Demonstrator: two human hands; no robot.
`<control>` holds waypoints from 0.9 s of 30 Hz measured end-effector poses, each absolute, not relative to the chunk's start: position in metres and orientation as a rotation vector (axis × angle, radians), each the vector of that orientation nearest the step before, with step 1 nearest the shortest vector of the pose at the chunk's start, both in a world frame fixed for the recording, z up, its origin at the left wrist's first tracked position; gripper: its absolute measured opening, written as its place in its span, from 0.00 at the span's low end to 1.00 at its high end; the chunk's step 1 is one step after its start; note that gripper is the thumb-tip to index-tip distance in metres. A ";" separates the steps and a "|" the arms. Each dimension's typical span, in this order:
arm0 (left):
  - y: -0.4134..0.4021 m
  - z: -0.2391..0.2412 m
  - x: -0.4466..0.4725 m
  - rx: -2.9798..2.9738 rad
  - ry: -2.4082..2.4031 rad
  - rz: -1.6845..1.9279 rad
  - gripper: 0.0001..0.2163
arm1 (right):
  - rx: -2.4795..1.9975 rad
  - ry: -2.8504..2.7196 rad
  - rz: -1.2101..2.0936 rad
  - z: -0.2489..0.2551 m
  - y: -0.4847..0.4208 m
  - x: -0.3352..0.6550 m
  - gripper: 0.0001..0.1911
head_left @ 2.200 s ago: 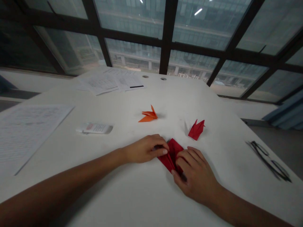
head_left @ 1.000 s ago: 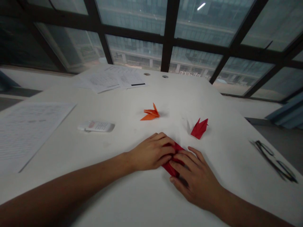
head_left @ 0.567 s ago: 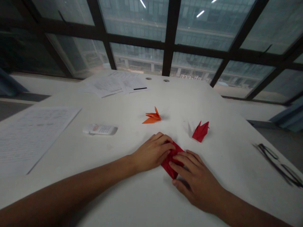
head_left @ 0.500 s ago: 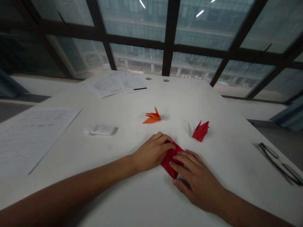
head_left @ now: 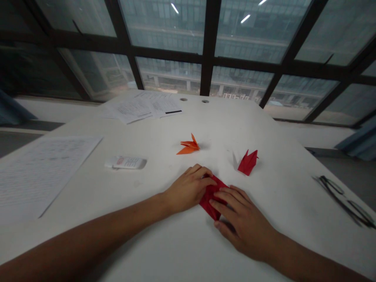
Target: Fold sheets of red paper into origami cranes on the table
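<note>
A folded square of red origami paper (head_left: 212, 196) lies on the white table, partly covered by both hands. My left hand (head_left: 189, 188) curls over its upper left edge, with the thumb on top of the paper and the fingertips hidden at the far side. Across the paper's right part, my right hand (head_left: 242, 219) rests with its fingers stretched and apart; its thumb is by the near corner. Beyond the hands stand an orange paper crane (head_left: 189, 145) and, to the right, a red paper crane (head_left: 248, 162).
A white remote control (head_left: 126, 162) lies left of the hands. Printed sheets (head_left: 49, 168) cover the table's left side, and more papers (head_left: 141, 107) lie at the back. Black-framed glasses (head_left: 346, 201) are near the right edge. Large windows (head_left: 173, 74) rise behind the table.
The view has shifted very slightly. Both hands and the red paper keep nearly the same position.
</note>
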State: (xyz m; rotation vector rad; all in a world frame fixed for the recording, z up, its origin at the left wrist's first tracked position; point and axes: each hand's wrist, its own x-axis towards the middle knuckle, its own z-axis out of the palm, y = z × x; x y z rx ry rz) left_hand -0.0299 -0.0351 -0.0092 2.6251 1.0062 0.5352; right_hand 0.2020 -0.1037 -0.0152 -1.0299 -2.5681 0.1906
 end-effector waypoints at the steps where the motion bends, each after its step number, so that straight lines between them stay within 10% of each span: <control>1: -0.035 -0.009 -0.030 2.625 1.013 0.536 0.17 | -1.029 -2.568 0.188 -0.015 -0.104 0.202 0.22; 27: -0.026 -0.014 -0.035 2.490 1.146 0.612 0.19 | -1.096 -2.524 0.303 -0.014 -0.105 0.201 0.16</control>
